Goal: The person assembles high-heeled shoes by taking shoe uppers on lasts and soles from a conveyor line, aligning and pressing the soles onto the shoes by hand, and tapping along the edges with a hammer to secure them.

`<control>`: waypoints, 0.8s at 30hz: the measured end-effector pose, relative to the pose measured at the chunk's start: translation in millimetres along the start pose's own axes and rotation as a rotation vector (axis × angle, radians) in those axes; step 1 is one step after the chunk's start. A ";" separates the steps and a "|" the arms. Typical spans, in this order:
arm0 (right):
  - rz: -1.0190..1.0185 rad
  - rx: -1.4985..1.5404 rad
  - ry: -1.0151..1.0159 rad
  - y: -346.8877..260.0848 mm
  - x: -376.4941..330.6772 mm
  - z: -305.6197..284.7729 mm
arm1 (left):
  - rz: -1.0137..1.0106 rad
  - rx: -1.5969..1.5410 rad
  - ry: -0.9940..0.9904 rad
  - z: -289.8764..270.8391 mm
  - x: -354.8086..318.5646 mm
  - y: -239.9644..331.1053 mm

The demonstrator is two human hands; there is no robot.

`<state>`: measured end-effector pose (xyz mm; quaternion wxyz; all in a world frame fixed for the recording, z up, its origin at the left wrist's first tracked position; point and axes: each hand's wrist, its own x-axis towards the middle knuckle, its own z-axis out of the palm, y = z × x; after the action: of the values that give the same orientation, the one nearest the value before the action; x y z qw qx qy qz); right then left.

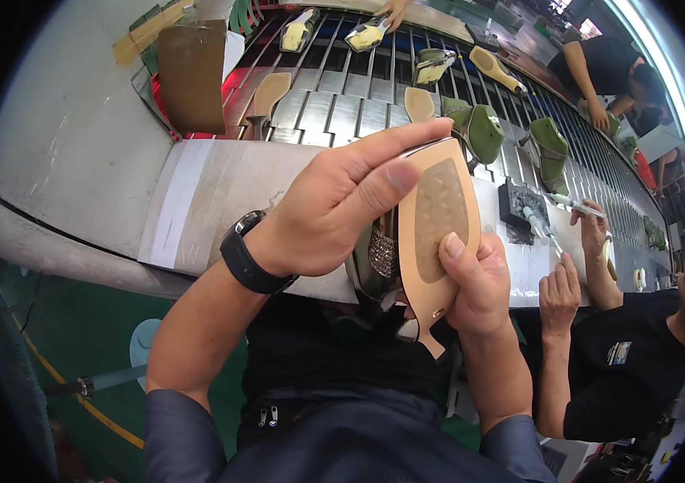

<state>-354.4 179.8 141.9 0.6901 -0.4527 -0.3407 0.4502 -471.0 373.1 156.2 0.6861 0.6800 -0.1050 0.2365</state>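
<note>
In front of me I hold a tan shoe sole (413, 241) with a greyish textured panel, its broad end up and its narrow end down. Behind it, on its left side, shows a dark green shoe (380, 256) with a glittery part. My left hand (334, 201), a black watch at its wrist, lies along the upper edge of the sole and shoe; its fingers are straight and the thumb rests on the sole. My right hand (479, 282) grips the sole's right edge, thumb pressed on its face. The fingers behind are hidden, as is most of the shoe.
Beyond the pale bench edge (237, 181), a slatted metal conveyor (330, 109) carries green shoes (550, 149) and tan soles (271, 92). A brown board (191, 76) stands left. Right, a co-worker's hands (560, 294) hold slim tools near a dark block (522, 205). Other people reach in beyond.
</note>
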 end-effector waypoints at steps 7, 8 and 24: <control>0.052 -0.073 0.093 -3.8 10.4 2.2 | -0.079 -0.150 -0.001 -3.3 -5.4 3.6; 0.052 -0.112 0.090 -4.4 9.4 5.4 | -0.074 -0.146 -0.004 -3.7 -7.2 5.6; -0.301 -0.600 -0.169 25.4 -24.4 67.0 | -0.261 -0.010 0.407 13.6 -75.1 92.3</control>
<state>-429.9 183.1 140.7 0.5541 -0.5412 -0.5771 0.2588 -576.8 342.7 203.5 0.7213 0.6226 0.1230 0.2773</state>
